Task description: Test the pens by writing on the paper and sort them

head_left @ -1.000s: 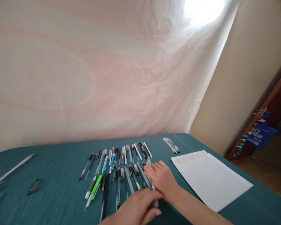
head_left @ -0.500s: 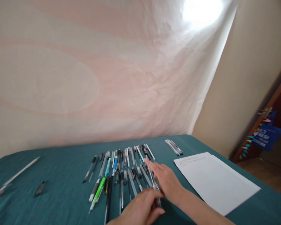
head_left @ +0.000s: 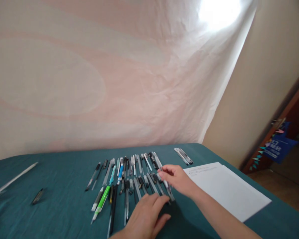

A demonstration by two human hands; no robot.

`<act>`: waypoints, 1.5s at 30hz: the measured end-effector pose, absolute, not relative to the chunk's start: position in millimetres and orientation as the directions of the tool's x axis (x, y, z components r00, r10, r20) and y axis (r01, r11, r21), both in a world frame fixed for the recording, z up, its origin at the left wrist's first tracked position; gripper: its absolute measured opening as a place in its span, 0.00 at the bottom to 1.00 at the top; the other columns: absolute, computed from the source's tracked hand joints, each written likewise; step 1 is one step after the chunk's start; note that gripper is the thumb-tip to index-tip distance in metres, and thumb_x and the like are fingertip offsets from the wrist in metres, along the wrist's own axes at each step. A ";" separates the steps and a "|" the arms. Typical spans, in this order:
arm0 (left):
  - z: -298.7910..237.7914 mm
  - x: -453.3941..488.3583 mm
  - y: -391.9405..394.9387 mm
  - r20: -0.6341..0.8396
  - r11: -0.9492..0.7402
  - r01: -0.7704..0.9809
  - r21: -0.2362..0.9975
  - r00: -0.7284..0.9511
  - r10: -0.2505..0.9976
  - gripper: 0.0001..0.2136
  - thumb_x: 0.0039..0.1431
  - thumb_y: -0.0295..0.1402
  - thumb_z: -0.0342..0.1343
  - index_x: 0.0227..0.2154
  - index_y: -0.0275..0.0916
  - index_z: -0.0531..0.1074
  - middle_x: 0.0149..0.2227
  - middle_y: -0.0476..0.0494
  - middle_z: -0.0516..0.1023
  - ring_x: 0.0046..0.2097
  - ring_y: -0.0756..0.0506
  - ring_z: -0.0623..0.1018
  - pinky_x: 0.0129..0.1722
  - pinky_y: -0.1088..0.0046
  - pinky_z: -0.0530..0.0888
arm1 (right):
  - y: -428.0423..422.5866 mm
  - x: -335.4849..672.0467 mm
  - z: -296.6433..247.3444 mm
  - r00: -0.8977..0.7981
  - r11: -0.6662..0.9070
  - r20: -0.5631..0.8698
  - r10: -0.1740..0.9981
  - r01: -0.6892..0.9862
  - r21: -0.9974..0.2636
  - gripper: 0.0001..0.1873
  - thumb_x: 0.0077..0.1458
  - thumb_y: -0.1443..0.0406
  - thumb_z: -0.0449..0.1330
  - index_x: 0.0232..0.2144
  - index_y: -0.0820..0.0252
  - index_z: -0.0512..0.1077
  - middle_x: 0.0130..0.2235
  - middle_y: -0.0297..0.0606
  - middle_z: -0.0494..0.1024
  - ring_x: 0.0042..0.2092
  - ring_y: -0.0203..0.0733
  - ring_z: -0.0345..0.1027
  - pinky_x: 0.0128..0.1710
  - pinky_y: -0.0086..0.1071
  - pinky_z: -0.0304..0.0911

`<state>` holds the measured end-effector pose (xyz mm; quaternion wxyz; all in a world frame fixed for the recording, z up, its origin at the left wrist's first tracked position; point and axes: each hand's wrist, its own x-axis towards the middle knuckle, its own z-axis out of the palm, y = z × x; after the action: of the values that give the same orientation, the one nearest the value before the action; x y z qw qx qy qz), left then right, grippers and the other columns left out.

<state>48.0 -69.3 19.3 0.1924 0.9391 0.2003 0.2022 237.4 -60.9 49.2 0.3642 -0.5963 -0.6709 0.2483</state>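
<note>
Many pens lie side by side in two rough rows on the green cloth. At the right end of the rows, my right hand has its thumb and fingers pinched on a clear pen, which slants toward me. My left hand rests over the near ends of the front row, fingers bent and thumb apart, with nothing visible in its grasp. Its fingertips are close to the pen ends. Left of it are a bright green pen, a long black pen and a blue-and-white pen.
White paper sheets lie on the right of the table. Beyond them is a small group of pens. On the left are a dark short object and a long white stick-like item. A pale curtain hangs behind.
My right hand has drawn its stretched fingers into a pinch at the pen. My left hand has moved slightly down and left, away from the pen, its thumb apart. The view has shifted slightly.
</note>
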 end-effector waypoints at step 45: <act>11.4 47.0 -52.5 0.202 -0.871 0.435 0.230 0.854 0.480 0.11 0.55 0.30 0.46 0.41 0.43 0.65 0.39 0.45 0.68 0.39 0.45 0.65 0.37 0.68 0.60 | 91.6 298.9 -13.8 0.290 -0.232 0.061 0.955 0.860 -0.454 0.22 0.43 0.58 0.60 0.40 0.65 0.67 0.30 0.37 0.76 0.28 0.36 0.68 0.26 0.25 0.57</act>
<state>47.0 -52.5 11.4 0.0884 0.9587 0.2385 0.1274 298.9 91.6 -13.8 0.2054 -0.7764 -0.5846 0.1152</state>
